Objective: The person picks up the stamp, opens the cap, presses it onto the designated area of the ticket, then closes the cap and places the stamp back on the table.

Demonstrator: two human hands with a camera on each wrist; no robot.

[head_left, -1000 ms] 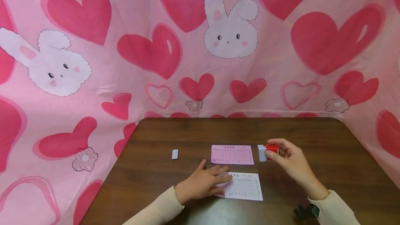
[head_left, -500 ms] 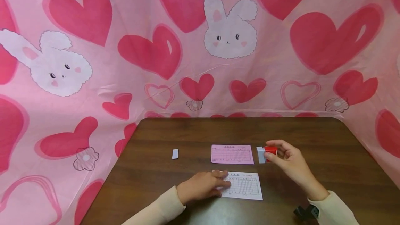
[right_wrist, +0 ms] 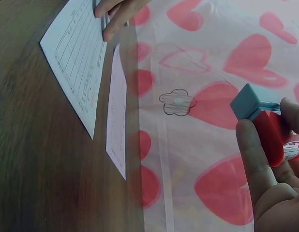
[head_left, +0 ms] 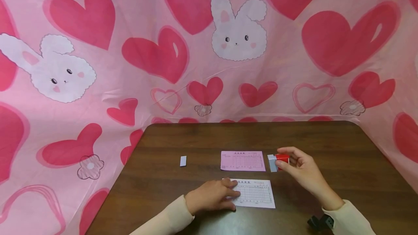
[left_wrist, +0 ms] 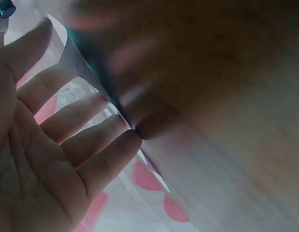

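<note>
At the near right, a black device [head_left: 321, 222] sits at the cuff of the right sleeve [head_left: 351, 217]. The left hand [head_left: 210, 196] rests over the left end of the white form [head_left: 256, 193], its fingers extended and slightly apart, hiding that part of the printed grid from the head camera. The left wrist view shows what the head view does not: the palm and the undersides of 4 fingers, tips at the surface, and a sheet's pale edge bent near the thumb; the rest there is dark and blurred.

Farther right, the right hand [head_left: 305, 173] pinches a red and grey-blue block [head_left: 282, 158] between thumb and fingers, just beside the right end of the pink form [head_left: 243, 161]. The fingers cover part of the block. The right wrist view alone shows a white label on its red body, and it stands there against the backdrop [right_wrist: 212, 72], apart from the 2 sheets.

The pink form lies flat beyond the white form. Well to its left, a small white piece [head_left: 183, 161] lies on the brown table [head_left: 163, 188]; its markings are too small to tell. Behind everything hangs the backdrop, pink with hearts and rabbit faces.
</note>
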